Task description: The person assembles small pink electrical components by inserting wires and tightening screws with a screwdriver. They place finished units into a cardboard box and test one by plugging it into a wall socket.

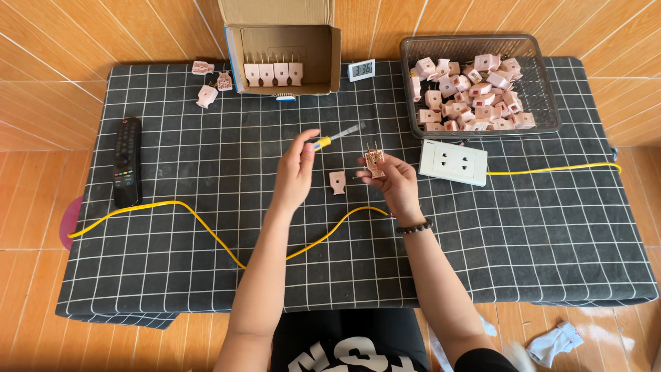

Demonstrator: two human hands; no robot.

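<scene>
The left hand (296,169) had its fingers closed round a yellow-handled screwdriver (337,136), tip pointing toward the right hand (392,180), whose fingers pinched an open pink plug (374,160) with prongs up. A pink plug cover (337,182) lay between them on the black checked table (537,227), above an orange wood floor (34,275).

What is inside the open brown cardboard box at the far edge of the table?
The brown cardboard box holds a row of four pink plastic plugs standing prongs-up. Its front wall hides the floor nearest the camera, so anything lying there cannot be seen.
</scene>
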